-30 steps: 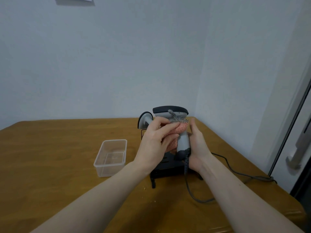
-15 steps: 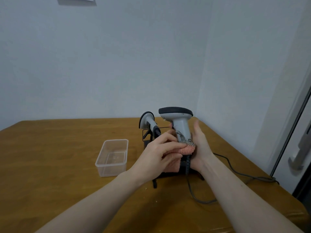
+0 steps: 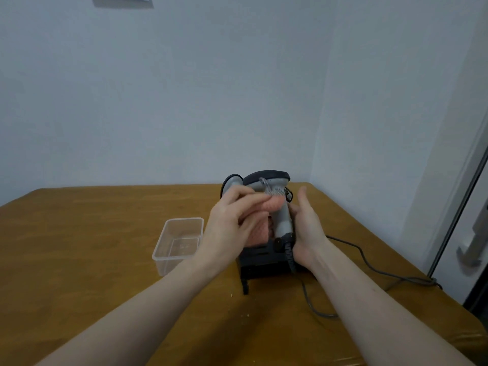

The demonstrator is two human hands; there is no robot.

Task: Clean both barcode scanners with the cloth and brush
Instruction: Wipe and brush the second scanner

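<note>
Soft, dim, even light fills the scene, leaving the wall a cool grey without glare. The left hand shows slight motion blur, and wide-angle distortion bends the frame's edges.

A grey scanner with a dark head is shown. The cloth is pink, edged in a black-and-white pattern. The container is clear, the table ochre.

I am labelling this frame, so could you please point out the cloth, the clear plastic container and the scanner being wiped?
cloth [image 3: 269, 207], head view, on its pink fold
clear plastic container [image 3: 161, 247], head view, on its left wall
scanner [image 3: 283, 220], head view, on its grey handle
</note>
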